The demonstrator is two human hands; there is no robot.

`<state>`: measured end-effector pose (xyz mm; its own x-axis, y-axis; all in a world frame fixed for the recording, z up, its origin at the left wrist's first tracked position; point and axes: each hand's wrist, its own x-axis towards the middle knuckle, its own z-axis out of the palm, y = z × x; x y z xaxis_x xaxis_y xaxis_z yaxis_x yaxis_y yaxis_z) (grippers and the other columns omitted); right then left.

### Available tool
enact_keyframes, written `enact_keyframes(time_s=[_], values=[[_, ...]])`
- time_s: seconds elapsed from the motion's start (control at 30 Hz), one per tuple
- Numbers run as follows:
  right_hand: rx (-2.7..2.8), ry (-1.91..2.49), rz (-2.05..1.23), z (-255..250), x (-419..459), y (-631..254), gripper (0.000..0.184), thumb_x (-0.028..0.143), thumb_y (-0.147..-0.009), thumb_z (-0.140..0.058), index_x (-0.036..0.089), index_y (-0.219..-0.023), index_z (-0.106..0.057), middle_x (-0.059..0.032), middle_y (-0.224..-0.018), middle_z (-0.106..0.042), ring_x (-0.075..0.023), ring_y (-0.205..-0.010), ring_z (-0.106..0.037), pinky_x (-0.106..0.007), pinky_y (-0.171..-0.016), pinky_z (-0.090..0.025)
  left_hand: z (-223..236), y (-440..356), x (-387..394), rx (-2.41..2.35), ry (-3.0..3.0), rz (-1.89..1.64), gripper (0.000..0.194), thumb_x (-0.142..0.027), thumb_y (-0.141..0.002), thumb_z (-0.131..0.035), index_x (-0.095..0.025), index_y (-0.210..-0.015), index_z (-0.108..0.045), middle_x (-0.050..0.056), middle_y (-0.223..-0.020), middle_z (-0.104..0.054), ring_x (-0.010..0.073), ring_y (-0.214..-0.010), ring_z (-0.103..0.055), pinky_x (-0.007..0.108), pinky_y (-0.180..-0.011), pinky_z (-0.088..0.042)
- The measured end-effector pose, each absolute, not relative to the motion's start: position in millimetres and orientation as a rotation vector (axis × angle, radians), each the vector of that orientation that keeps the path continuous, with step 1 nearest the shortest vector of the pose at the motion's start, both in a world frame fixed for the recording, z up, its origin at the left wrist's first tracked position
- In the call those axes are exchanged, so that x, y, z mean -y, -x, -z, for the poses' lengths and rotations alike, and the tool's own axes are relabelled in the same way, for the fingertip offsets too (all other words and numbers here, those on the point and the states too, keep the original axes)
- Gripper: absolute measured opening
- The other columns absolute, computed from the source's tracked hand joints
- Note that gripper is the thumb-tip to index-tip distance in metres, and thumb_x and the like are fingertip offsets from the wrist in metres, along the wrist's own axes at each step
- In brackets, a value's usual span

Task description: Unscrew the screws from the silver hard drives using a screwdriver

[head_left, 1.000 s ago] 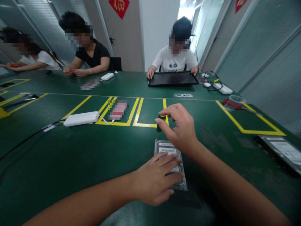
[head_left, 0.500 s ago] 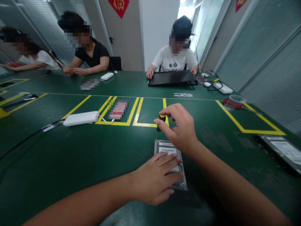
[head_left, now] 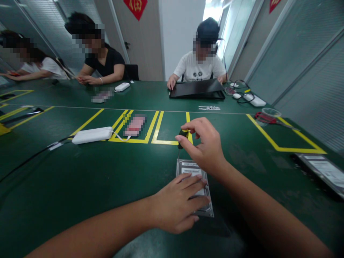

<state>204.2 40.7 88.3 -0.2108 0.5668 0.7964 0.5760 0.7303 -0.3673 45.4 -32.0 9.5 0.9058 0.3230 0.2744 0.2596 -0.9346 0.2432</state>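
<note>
A silver hard drive (head_left: pixel 190 165) with white labels lies flat on the green table. My left hand (head_left: pixel 178 205) rests across it, palm down with the fingers spread, covering much of its label. Above the drive's far edge, my right hand (head_left: pixel 208 145) pinches a small screwdriver (head_left: pixel 183 134) with a black and yellow handle between thumb and fingers. The screwdriver stands nearly upright, its thin shaft reaching down to the drive's far left corner. Whether the tip sits in a screw is too small to tell.
To the right is another drive-like device (head_left: pixel 324 168). A white power strip (head_left: pixel 92 135) and a pink phone (head_left: pixel 135 126) lie to the left. Red-handled pliers (head_left: pixel 266 117) lie by a clear dish (head_left: pixel 271 113). Across the table, a person holds a black panel (head_left: pixel 197 89).
The screwdriver handle has turned slightly between my right fingers, its yellow marks showing differently. My left hand and the hard drive have stayed put.
</note>
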Motion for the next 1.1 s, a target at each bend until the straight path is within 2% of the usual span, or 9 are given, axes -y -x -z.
enact_keyframes(time_s=[0.2,0.33,0.57,0.67,0.83,1.03,1.1], values=[[1.848,0.878,0.055,-86.2,-42.1,-204.1,0.007,0.022,-0.086,-0.061,0.019,-0.093,-0.062,-0.0028,-0.089,-0.066,-0.016,-0.082,-0.058,-0.032,-0.072,-0.046,-8.7,-46.0,31.4,-0.439,-2.861,-0.455,0.052,-0.041,-0.09,-0.055,-0.02,-0.137,-0.051,0.016,-0.152,-0.043,0.0319,-0.145,-0.033,0.049,-0.118,-0.026],[1.86,0.873,0.029,-85.5,-39.9,-203.7,0.016,0.015,-0.086,-0.054,0.019,-0.098,-0.062,-0.0037,-0.095,-0.069,-0.0167,-0.084,-0.06,-0.033,-0.072,-0.046,-8.3,-46.9,31.3,-0.437,-2.852,-0.447,0.052,-0.041,-0.089,-0.056,-0.019,-0.137,-0.051,0.015,-0.153,-0.042,0.0327,-0.145,-0.033,0.05,-0.118,-0.026],[1.861,0.874,0.052,-85.5,-41.3,-204.2,0.011,0.029,-0.087,-0.064,0.02,-0.091,-0.061,-0.0035,-0.088,-0.064,-0.0176,-0.085,-0.058,-0.033,-0.073,-0.046,-7.8,-46.9,31.8,-0.44,-2.852,-0.472,0.052,-0.041,-0.088,-0.056,-0.019,-0.135,-0.053,0.016,-0.151,-0.043,0.0328,-0.145,-0.034,0.05,-0.119,-0.026],[1.852,0.879,0.083,-85.4,-41.7,-204.6,0.007,0.023,-0.087,-0.061,0.019,-0.093,-0.062,-0.0028,-0.09,-0.067,-0.0166,-0.083,-0.058,-0.033,-0.072,-0.046,-8.6,-46.8,31.6,-0.438,-2.855,-0.477,0.051,-0.041,-0.089,-0.056,-0.019,-0.135,-0.053,0.016,-0.15,-0.044,0.0323,-0.145,-0.034,0.049,-0.118,-0.026],[1.854,0.883,0.041,-85.2,-40.4,-203.8,0.016,0.015,-0.086,-0.056,0.018,-0.1,-0.064,-0.0033,-0.096,-0.07,-0.0168,-0.087,-0.06,-0.032,-0.073,-0.047,-9.8,-46.8,31.5,-0.435,-2.856,-0.465,0.052,-0.041,-0.089,-0.055,-0.019,-0.136,-0.052,0.017,-0.151,-0.043,0.0322,-0.145,-0.034,0.049,-0.119,-0.026],[1.857,0.886,0.032,-84.7,-41.0,-203.9,0.016,0.03,-0.087,-0.065,0.017,-0.097,-0.067,-0.0064,-0.094,-0.063,-0.0184,-0.089,-0.059,-0.034,-0.075,-0.048,-9.1,-46.9,31.7,-0.438,-2.852,-0.455,0.051,-0.041,-0.09,-0.055,-0.019,-0.136,-0.052,0.016,-0.151,-0.043,0.0317,-0.145,-0.033,0.049,-0.119,-0.025],[1.858,0.892,0.045,-84.9,-41.4,-204.2,0.015,0.029,-0.087,-0.065,0.018,-0.096,-0.066,-0.0057,-0.092,-0.064,-0.018,-0.088,-0.058,-0.034,-0.075,-0.048,-8.7,-46.7,31.7,-0.438,-2.855,-0.459,0.051,-0.041,-0.089,-0.055,-0.02,-0.136,-0.052,0.016,-0.151,-0.044,0.0317,-0.145,-0.034,0.049,-0.119,-0.026]])
